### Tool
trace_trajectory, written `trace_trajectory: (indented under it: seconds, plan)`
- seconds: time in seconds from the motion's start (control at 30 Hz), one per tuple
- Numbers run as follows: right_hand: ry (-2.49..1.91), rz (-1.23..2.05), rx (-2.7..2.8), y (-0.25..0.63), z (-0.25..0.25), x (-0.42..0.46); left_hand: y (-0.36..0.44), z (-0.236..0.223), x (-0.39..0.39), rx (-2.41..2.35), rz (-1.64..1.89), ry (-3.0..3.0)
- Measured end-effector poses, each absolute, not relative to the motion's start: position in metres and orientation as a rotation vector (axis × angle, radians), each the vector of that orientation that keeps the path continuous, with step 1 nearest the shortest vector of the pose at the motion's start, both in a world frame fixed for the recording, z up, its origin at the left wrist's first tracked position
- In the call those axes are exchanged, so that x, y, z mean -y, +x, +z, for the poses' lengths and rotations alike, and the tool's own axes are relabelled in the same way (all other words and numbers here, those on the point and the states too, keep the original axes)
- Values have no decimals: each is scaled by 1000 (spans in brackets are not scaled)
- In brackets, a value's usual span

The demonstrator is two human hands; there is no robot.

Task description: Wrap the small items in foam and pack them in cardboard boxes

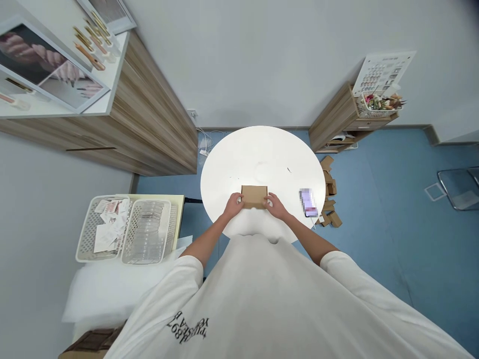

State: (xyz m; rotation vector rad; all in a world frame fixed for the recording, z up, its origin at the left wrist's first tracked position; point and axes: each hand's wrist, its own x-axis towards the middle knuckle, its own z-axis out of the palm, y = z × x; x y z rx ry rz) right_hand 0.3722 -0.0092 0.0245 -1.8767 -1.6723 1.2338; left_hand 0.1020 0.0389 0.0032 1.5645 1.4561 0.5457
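Note:
A small flat brown cardboard box (pixel 254 195) lies on the round white table (pixel 262 154), near its front edge. My left hand (pixel 235 204) grips the box's left end with curled fingers. My right hand (pixel 275 204) holds the right end the same way. Both forearms reach forward from my white T-shirt. A phone (pixel 308 202) lies on the table to the right of my right hand.
Several folded cardboard boxes (pixel 329 197) lie on the blue floor right of the table. Two white baskets (pixel 127 229) with packets stand at my left. A wooden cabinet (pixel 149 124) is at the back left, a low shelf (pixel 344 119) at the back right.

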Motion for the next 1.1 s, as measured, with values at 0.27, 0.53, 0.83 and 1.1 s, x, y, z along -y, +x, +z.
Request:
trace_trajectory:
  seconds: [0.27, 0.53, 0.83, 1.1]
  plan:
    - [-1992, 1054, 1939, 367, 0, 32, 96, -15, -12, -1451, 368, 1720]
    - [-2046, 1056, 1959, 359, 6, 33, 103, -3, -7, -1496, 253, 1766]
    - [-2011, 958, 1884, 362, 35, 26, 112, 25, -12, -1584, 393, 1738]
    - [-1976, 937, 1669, 363, 41, -1, 129, 26, -39, -1615, 662, 1487]
